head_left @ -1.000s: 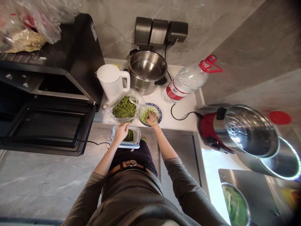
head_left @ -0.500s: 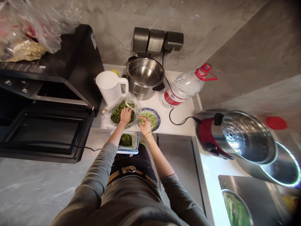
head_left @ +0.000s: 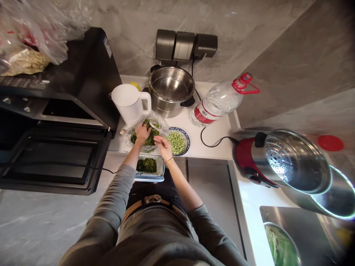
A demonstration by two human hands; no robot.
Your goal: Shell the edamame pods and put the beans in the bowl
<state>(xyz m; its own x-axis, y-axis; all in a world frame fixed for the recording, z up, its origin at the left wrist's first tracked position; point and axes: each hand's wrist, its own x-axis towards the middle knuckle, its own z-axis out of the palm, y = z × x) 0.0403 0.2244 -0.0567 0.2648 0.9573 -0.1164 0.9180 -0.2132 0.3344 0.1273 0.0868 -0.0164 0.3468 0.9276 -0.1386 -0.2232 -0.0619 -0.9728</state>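
My left hand [head_left: 142, 133] reaches into a clear plastic bag [head_left: 127, 139] of green bean pods [head_left: 154, 130]. Its thumb stands apart from the fingers, whose tips are partly hidden among the pods. My right hand [head_left: 164, 147] is by the bag's right edge, fingers stretched toward the left, with nothing visible in them. Beside it, a blue-patterned plate [head_left: 189, 143] carries shelled green beans [head_left: 177, 143]. Below my wrists, against the counter's front edge, a container with a pale rim [head_left: 162, 168] contains dark green pods or husks [head_left: 146, 165].
Behind the bag stand a white jug [head_left: 126, 103] and a steel pot [head_left: 169, 107]. A large water bottle [head_left: 213, 105] is at the back right. On the left, the black oven's door [head_left: 55, 159] hangs open. A red-based steamer [head_left: 245, 155] stands right, near the sink [head_left: 310, 232].
My right hand has moved left from over the plate to the bag's edge, and the beans at its fingers no longer show. My left hand has shifted slightly left among the pods.
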